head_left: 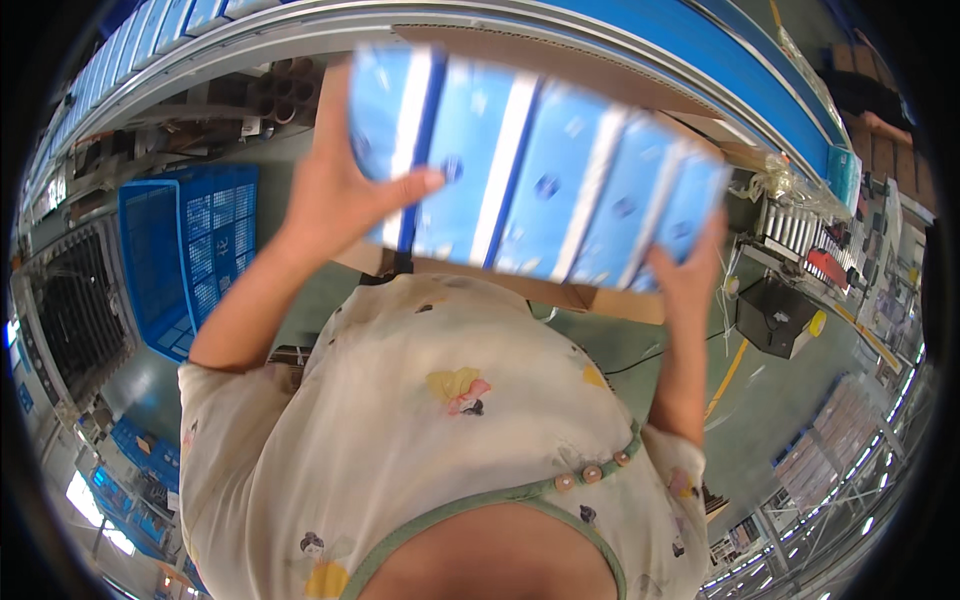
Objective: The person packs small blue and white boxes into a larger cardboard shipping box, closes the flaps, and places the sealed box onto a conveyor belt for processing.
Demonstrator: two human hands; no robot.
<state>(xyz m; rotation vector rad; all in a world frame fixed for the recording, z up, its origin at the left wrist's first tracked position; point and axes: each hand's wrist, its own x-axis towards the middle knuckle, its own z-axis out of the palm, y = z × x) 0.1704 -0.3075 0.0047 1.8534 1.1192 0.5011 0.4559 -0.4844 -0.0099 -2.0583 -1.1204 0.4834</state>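
Between my two hands I hold a row of several light-blue and white packs (510, 170), pressed side by side into one long block. My left hand (345, 185) grips the block's left end, its thumb lying across the front of the packs. At the right end my right hand (690, 260) is closed on the block, thumb in front; its other fingers are mostly hidden. The block tilts down toward the right and is slightly blurred. Behind and below it stands an open cardboard box (625, 305), largely covered by the packs.
A blue conveyor belt (640, 30) with a metal rail curves across the far side. More blue packs (130, 45) line up at the far left. A blue plastic crate (190, 255) stands on the left. On the right are a dark bin (780, 315) and metal rollers (790, 228).
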